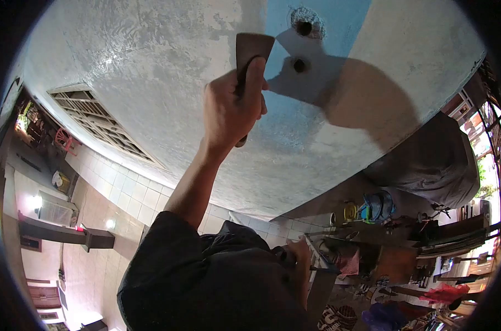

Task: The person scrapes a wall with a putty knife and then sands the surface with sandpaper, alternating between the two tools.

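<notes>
My left hand (231,107) is raised in front of the wall, its fingers wrapped around a putty knife (252,46). The thumb lies along the wide dark blade, and the handle end shows below the palm. The blade points upward, overlapping the wall (156,71) where grey skim coat borders a light blue painted strip (330,22). Low beside my body, my right hand (300,252) is closed at a dark rounded thing (284,255); its fingers are partly hidden, and I cannot tell what it holds.
Two holes break the wall right of the blade, the upper one (304,27) chipped around its rim. A slatted vent (98,118) is set at left. Below are a tiled floor (131,190), a metal frame (319,256) near my right hand, cluttered goods and a dark covered bulk (427,160).
</notes>
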A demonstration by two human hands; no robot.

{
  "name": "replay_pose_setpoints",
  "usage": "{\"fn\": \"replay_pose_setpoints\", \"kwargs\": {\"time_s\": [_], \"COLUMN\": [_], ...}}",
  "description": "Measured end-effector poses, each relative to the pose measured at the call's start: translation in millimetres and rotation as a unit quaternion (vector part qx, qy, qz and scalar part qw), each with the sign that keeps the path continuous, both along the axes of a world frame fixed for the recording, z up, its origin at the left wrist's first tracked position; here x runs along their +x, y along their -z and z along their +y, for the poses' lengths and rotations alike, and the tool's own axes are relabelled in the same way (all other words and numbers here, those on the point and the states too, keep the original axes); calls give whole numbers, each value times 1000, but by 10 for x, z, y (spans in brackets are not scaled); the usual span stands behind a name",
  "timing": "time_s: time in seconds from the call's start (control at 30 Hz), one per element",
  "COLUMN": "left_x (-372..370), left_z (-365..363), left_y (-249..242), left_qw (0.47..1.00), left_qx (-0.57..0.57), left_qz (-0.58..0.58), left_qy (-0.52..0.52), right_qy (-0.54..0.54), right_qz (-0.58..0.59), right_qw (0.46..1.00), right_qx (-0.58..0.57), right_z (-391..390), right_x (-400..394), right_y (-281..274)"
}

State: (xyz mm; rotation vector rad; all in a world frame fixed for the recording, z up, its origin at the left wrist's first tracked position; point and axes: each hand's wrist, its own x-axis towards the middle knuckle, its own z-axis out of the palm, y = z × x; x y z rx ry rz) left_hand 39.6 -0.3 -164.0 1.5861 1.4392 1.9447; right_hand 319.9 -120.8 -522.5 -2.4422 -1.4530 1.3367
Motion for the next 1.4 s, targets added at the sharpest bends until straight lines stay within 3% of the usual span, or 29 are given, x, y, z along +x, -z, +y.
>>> {"fn": "replay_pose_setpoints", "kwargs": {"time_s": [0.07, 0.17, 0.27, 0.33, 0.4, 0.43, 0.5, 0.57, 0.67, 0.77, 0.8, 0.9, 1.0, 1.1, 1.2, 1.27, 1.4], "left_x": [50, 70, 38, 26, 57, 64, 104, 127, 96, 59, 36, 60, 144, 179, 150, 134, 138], "left_z": [-62, -54, -2, 20, -15, -36, -26, -10, 47, 29, 8, -32, -84, -72, -25, -4, -58], "left_y": [118, 255, 63, 5, 22, 37, 49, 30, -76, -155, -177, -166, -26, 3, -175, -177, 21], "left_qw": [1000, 999, 1000, 1000, 1000, 999, 998, 998, 999, 997, 998, 999, 999, 999, 999, 998, 994], "left_qx": [-22, -38, 0, 18, -4, -16, -10, 6, 33, 23, 15, -2, -37, -49, -11, -8, -47], "left_qz": [-12, -19, -4, -6, -24, -33, -60, -65, -11, 55, 49, 35, 8, 0, -26, -39, -51], "left_qy": [-5, -31, -31, -9, -7, -7, -7, -7, -23, -42, -28, -10, 5, 12, 38, 49, 81], "right_qy": [-50, -90, -161, -151, -198, -219, -278, -273, -225, -219, -197, -224, -158, -127, -117, -116, -96], "right_qz": [23, 103, 166, 228, 267, 265, 258, 307, 558, 631, 676, 726, 719, 645, 653, 637, 628], "right_qw": [997, 967, 899, 917, 846, 841, 749, 744, 716, 637, 639, 606, 620, 679, 664, 692, 685], "right_qx": [59, 214, 373, 291, 418, 417, 543, 527, 353, 385, 310, 235, 273, 325, 346, 319, 357], "right_z": [58, 342, 721, 776, 840, 867, 1001, 1106, 1155, 1173, 1163, 1252, 1119, 1069, 1009, 987, 897], "right_x": [58, -84, -257, -576, -809, -930, -1219, -1469, -1704, -1774, -1779, -1755, -1759, -1686, -1682, -1659, -1690], "right_y": [13, -591, -1077, -2142, -2457, -2615, -2586, -2525, -2568, -2978, -3042, -2870, -2737, -2711, -3091, -3088, -2852]}}
